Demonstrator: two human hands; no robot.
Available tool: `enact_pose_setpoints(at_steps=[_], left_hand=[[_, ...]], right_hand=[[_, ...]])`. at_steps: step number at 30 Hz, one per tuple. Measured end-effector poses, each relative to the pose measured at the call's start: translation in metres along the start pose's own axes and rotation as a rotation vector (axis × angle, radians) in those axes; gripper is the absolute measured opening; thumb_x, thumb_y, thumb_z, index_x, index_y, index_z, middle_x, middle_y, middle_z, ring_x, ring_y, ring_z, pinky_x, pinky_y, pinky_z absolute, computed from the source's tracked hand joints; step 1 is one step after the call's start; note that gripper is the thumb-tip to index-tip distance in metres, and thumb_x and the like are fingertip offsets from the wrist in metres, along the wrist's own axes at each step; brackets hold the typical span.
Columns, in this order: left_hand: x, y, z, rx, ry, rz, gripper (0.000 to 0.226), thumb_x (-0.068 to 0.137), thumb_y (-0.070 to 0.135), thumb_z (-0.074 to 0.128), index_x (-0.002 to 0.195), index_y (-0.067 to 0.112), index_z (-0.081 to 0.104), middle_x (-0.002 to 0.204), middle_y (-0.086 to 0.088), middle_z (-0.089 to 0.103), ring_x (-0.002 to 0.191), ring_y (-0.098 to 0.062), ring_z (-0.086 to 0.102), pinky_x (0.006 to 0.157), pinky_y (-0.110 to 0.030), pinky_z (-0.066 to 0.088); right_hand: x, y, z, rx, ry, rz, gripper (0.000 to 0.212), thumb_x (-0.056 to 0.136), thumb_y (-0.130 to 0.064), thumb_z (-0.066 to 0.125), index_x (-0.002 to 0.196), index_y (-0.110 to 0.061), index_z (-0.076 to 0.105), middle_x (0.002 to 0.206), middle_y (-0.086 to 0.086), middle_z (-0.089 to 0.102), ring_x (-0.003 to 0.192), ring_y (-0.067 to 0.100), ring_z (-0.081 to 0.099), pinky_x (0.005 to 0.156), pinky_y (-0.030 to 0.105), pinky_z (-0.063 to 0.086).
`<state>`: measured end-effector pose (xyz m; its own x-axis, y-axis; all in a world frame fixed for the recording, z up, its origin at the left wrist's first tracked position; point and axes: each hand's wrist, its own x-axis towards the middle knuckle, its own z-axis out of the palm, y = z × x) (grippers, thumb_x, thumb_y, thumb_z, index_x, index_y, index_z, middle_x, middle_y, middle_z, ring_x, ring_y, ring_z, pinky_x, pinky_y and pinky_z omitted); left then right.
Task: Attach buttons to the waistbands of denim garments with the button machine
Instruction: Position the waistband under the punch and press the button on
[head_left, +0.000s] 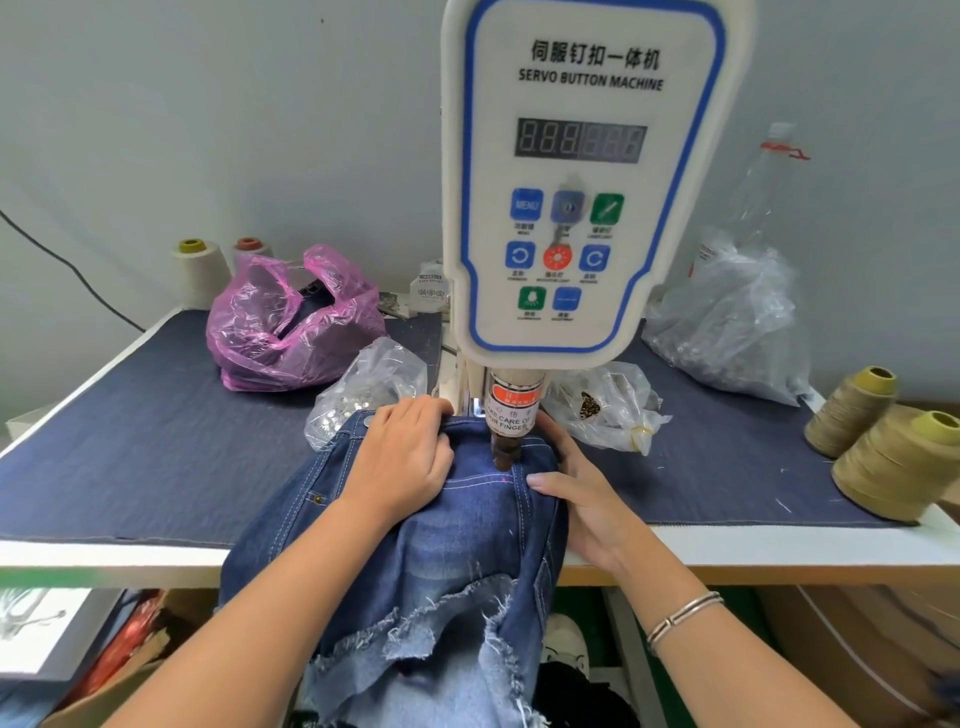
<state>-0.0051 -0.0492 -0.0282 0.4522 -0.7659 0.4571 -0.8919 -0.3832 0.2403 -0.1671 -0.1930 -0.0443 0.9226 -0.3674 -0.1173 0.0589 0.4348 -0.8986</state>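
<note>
Navy cloth-covered surface (130, 441) carries the white servo button machine (587, 171); beneath its punch, soft, limp dark-blue denim garment (467, 535); left hand (402, 462) fingers pressing flat, right hand (582, 493) pinching the waistband edge.

Dark denim waistband (498, 480) under button machine (582, 171)

The white control panel (592, 176) of the button machine carries the heading "伺服钉扣一体机" with "SERVO BUTTON MACHINE" beneath it, and its dark digital display (580, 140) shows faint digit segments that read roughly as "888" twice. A blue button (527, 204) on the panel is marked "MENU", while the small captions under the other buttons are too tiny to read. The label (511, 410) on the punch barrel below reads partly "AKE CARE OF" and "UR FINGER".
</note>
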Motion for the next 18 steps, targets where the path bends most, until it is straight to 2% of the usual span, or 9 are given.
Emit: enact_pose_setpoints(at_steps=[6, 9, 13, 18], left_hand=[[-0.003, 0.0, -0.0002, -0.148, 0.061, -0.095, 0.031, 0.074, 0.008, 0.04, 0.1, 0.001, 0.056, 0.093, -0.011, 0.056, 0.087, -0.028, 0.05, 0.08, -0.035, 0.037], [-0.0019, 0.0021, -0.0005, -0.165, 0.075, -0.12, 0.029, 0.073, 0.006, 0.041, 0.097, 0.001, 0.056, 0.091, -0.011, 0.056, 0.087, -0.029, 0.051, 0.08, -0.038, 0.042], [-0.0003, 0.0039, -0.0025, -0.118, 0.097, -0.115, 0.024, 0.069, 0.006, 0.046, 0.09, 0.002, 0.057, 0.084, -0.011, 0.056, 0.08, -0.033, 0.054, 0.076, -0.045, 0.046], [-0.0018, 0.0045, -0.0043, -0.094, 0.097, -0.092, 0.023, 0.068, 0.006, 0.047, 0.088, 0.002, 0.057, 0.083, -0.01, 0.056, 0.079, -0.032, 0.054, 0.075, -0.047, 0.046]], right_hand=[[0.0, -0.0015, -0.0012, 0.018, -0.006, 0.016, 0.078, 0.07, 0.003, 0.066, 0.139, -0.026, 0.043, 0.128, 0.016, 0.062, 0.11, 0.033, 0.061, 0.094, 0.044, 0.052], [-0.0007, -0.0016, -0.0015, 0.01, -0.002, 0.029, 0.071, 0.069, 0.0, 0.068, 0.133, -0.022, 0.046, 0.119, 0.012, 0.066, 0.102, 0.028, 0.065, 0.084, 0.039, 0.055], [-0.002, -0.001, -0.0019, 0.013, 0.001, 0.002, 0.06, 0.07, -0.002, 0.069, 0.124, -0.018, 0.05, 0.113, 0.012, 0.066, 0.095, 0.026, 0.066, 0.081, 0.038, 0.055], [-0.0059, -0.0005, -0.0033, -0.105, 0.088, -0.054, 0.04, 0.073, -0.008, 0.071, 0.106, -0.03, 0.063, 0.107, 0.008, 0.07, 0.093, 0.022, 0.067, 0.077, 0.033, 0.054]])
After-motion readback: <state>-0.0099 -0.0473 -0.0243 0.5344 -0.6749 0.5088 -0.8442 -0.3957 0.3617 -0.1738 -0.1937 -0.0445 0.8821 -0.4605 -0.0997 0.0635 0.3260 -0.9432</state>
